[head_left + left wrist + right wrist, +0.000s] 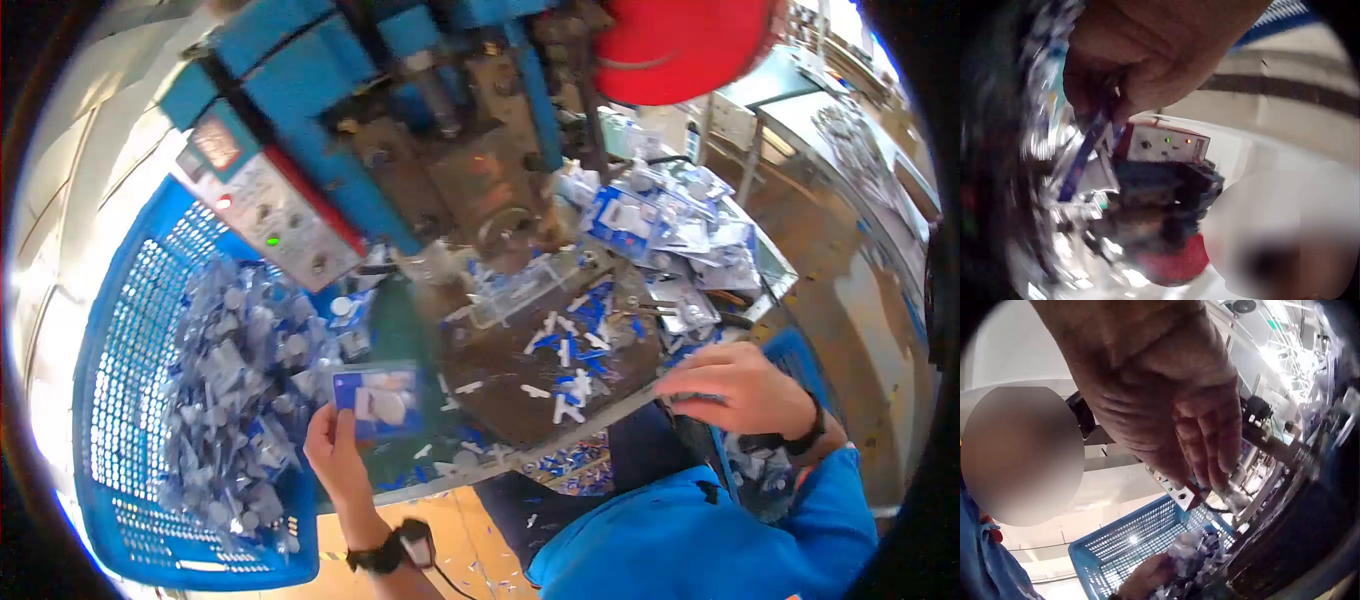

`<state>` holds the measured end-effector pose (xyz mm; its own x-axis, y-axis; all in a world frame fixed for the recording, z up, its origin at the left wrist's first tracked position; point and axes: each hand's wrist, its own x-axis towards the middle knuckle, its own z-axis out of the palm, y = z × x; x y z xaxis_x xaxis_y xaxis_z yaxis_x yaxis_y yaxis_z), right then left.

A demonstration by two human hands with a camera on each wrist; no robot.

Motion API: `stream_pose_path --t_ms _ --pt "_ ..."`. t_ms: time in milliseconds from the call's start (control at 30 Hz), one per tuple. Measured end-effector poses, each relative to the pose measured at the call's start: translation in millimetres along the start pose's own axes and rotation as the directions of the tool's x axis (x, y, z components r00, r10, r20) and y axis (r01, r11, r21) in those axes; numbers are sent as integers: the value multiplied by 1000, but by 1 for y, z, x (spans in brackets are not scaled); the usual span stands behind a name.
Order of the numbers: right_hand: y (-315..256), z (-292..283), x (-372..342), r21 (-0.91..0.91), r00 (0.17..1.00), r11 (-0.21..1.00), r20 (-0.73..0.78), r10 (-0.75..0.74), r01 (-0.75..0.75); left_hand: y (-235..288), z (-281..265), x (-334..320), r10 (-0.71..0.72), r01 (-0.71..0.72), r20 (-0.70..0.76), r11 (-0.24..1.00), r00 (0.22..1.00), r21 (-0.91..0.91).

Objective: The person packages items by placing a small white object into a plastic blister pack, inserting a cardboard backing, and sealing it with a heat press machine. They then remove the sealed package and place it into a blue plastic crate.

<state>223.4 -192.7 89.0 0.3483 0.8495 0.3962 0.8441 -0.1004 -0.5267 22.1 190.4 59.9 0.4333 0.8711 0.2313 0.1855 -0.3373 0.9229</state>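
My left hand [338,455] pinches a clear blister pack with a blue printed card [378,402] by its lower left edge, between thumb and fingers. The pack is held beside a heaped blue basket. In the left wrist view the same pack [1079,172] shows nearly edge-on below the left hand [1141,62]. My right hand [735,388] hovers at the front edge of the worktable [490,400], its fingers loosely bent and holding nothing. Seen from the right wrist, the right hand's fingers [1210,440] are extended close together.
A blue press machine [300,80] with a control box [265,205] stands behind the table. The blue plastic basket [120,400] on the left holds many packs. More packs [665,225] are heaped at the right. Blue and white scraps [570,360] litter the tabletop.
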Motion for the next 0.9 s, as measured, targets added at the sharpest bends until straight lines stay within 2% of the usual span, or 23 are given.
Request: stream_pose_path --t_ms 33,67,100,133,167,200,233,300,333,433,467,500,567,600,633,700,767,800,900 --pt "-1 8 6 97 998 994 -43 -53 57 -5 13 -11 -4 79 256 955 967 -287" --pt "-2 15 13 138 993 986 -80 -83 93 -8 24 -22 71 215 472 825 879 -523" --pt "-6 31 22 375 995 927 -82 53 -19 11 49 -45 121 305 544 719 830 -625" --pt "-11 48 23 593 980 796 -61 189 -117 10 88 -73 18 430 546 594 838 -680" --pt "-14 58 21 602 982 792 -65 178 -104 19 107 -88 72 528 611 432 788 -731" --pt "-16 67 19 609 984 788 -68 168 -92 23 122 -102 93 553 632 399 770 -732" --pt "-15 72 15 616 985 784 -68 158 -84 25 133 -110 84 617 692 383 717 -687" --pt "-5 78 4 476 984 879 -158 88 -3 26 138 -123 81 642 707 355 703 -679" --pt "-2 78 -1 402 978 915 -200 54 32 21 140 -127 166 524 661 482 732 -702" --pt "-2 73 -9 334 947 920 -305 -98 203 15 124 -128 156 346 736 806 658 -481" --pt "-6 69 -12 276 951 939 -284 -126 206 12 118 -135 129 377 670 742 731 -555" --pt "-3 73 -15 206 928 943 -321 -188 262 8 115 -141 97 313 581 765 808 -563" --pt "-2 82 -23 28 897 962 -370 -241 270 17 104 -146 193 22 446 901 874 -433" --pt "-1 83 -25 -98 867 953 -398 -301 286 19 99 -146 343 -244 422 931 839 -270" --pt "-2 85 -28 -116 864 955 -408 -296 272 20 93 -146 484 -495 428 864 763 -95" --pt "-3 86 -35 -151 863 956 -411 -293 253 25 89 -156 646 -754 465 653 605 74" --pt "-5 88 -37 -146 850 961 -450 -275 233 40 94 -171 725 -840 469 537 505 74" --pt "-5 89 -37 -135 840 962 -469 -273 237 52 100 -182 707 -788 406 614 579 55" --pt "-6 85 -45 -119 845 955 -445 -296 272 42 90 -189 630 -759 493 643 600 102"
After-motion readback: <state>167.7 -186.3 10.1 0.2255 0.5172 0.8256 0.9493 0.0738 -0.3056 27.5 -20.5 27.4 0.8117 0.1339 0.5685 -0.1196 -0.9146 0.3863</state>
